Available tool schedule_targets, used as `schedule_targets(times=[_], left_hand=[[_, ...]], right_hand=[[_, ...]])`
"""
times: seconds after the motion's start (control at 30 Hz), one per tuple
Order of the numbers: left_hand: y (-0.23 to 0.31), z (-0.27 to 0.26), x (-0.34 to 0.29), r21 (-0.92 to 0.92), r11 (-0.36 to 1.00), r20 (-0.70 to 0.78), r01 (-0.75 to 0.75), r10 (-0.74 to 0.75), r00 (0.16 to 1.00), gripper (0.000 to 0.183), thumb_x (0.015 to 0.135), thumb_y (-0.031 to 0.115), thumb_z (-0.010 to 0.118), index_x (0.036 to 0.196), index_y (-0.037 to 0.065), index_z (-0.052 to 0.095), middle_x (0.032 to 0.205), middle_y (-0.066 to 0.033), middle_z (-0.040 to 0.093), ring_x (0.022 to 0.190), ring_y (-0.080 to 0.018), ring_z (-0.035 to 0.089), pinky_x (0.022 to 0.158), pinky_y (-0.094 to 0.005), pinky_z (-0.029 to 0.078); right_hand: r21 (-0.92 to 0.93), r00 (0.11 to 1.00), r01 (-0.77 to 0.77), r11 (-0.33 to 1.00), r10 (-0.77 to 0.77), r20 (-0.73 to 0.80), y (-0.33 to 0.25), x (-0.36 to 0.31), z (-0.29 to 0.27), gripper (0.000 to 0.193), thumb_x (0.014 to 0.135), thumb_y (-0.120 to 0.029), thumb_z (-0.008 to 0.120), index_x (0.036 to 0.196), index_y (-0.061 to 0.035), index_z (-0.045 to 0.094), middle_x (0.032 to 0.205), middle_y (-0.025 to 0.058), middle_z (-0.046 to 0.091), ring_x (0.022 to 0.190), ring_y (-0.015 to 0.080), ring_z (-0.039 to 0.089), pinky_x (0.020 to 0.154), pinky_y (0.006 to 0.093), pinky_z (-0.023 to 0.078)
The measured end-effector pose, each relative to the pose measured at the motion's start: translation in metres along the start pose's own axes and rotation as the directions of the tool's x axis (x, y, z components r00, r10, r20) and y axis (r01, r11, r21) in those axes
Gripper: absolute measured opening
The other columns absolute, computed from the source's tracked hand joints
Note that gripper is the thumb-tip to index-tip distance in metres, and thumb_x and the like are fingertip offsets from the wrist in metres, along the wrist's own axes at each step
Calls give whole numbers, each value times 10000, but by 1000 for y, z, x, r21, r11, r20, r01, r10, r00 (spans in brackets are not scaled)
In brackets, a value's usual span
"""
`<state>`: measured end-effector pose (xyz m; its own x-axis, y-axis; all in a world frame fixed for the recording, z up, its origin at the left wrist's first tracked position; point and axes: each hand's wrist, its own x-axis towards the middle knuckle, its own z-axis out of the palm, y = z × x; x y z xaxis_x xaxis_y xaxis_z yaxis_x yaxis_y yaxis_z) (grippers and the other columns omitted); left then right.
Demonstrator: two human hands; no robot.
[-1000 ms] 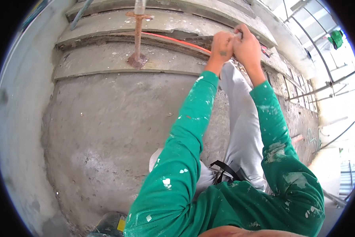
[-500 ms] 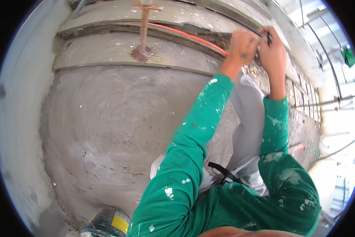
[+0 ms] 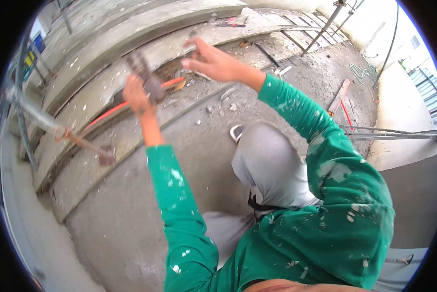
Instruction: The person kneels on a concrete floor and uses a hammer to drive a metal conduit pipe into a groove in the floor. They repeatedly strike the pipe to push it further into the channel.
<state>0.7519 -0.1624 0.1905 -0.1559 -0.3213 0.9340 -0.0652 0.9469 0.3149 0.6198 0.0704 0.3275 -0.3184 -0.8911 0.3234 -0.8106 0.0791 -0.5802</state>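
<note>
My left hand (image 3: pixel 139 97) is closed around a brownish-grey, elongated object (image 3: pixel 152 86), too blurred for its kind to show, just above the edge of a concrete step. To its right, my right hand (image 3: pixel 211 61) hangs over the step with thumb and fingers apart and nothing visible between them. An orange-red tube (image 3: pixel 106 115) runs along the gap under the step, passing below my left hand. Both arms wear green, paint-spattered sleeves.
Left of me, a scaffold pole ends in a rusty threaded base (image 3: pixel 107 155) on the lower step. Red-handled pliers (image 3: pixel 234 23) lie on a step ahead. Rubble, a black bar (image 3: pixel 267 54), a wooden plank (image 3: pixel 339 96) and a coiled green hose (image 3: pixel 362 73) lie to the right.
My hands were close together over the step edge and are now apart, the right one open. The view has swung to the right, showing more steps and the ground beyond.
</note>
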Motion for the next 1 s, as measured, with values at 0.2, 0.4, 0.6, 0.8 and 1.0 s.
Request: schedule_targets(times=[0.2,0.4,0.6,0.8,1.0], left_hand=[[38,-7,3,-224,904,-8,364,-375,927,283,1008,261,483,970,3,591,917,-74,560,862,-207,511,835,-372,444],[63,-16,25,-513,745,117,425,-430,895,273,930,281,405,775,59,432,842,-122,450,1027,-324,472,1147,-546,319],[69,-5,32,-616,640,55,460,-547,835,287,888,300,454,706,113,334,772,-72,349,911,-276,412,1179,-560,254],[90,48,40,-411,736,219,538,-493,842,298,854,275,465,678,106,294,763,-58,318,864,-239,377,1206,-503,225],[80,49,55,-332,721,292,609,-535,793,349,876,327,484,637,116,343,733,-41,364,818,-221,365,1119,-489,260]], right_hand=[[-315,872,-463,828,490,6,353,-56,-32,630,910,-467,696,1307,5,571,1230,298,637,1150,443,635,975,497,513],[-568,475,-796,209,798,-372,620,-111,-72,503,885,-359,640,1272,-41,598,1245,262,630,1171,456,634,977,507,505],[-156,71,-988,-14,847,-527,728,-103,-117,658,868,-391,645,1415,-60,491,1499,224,451,1407,469,417,1118,629,318],[-468,461,-861,200,696,-550,730,-36,-95,788,850,-404,701,1491,-45,418,1536,332,312,1461,519,236,1133,695,209],[-484,728,-575,660,144,-670,771,86,-113,425,901,-313,651,1268,-106,594,1289,239,539,1210,458,491,947,596,421]])
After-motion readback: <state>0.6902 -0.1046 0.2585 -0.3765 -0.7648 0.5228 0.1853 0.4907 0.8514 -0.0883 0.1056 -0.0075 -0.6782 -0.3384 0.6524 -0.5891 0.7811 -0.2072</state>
